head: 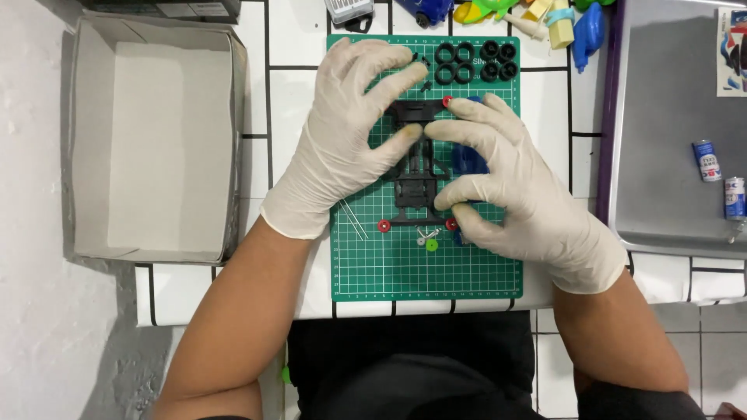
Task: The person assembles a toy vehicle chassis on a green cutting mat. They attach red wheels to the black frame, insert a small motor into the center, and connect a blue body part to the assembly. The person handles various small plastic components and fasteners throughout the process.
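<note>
My gloved left hand (342, 132) and right hand (506, 183) both pinch the black plastic toy-car chassis (416, 167) lying mid cutting mat (436, 268); it looks light, thin and brittle, so I'd grip its side rails, not the red rollers (384, 225).

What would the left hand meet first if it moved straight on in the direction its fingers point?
The left hand points up and right; past the black chassis it touches, it would probably first meet the black tyres.

Bright, even overhead light; sharp focus throughout. Soft shadow inside the box (156, 140), mild glare on the tray (661, 117).
</note>
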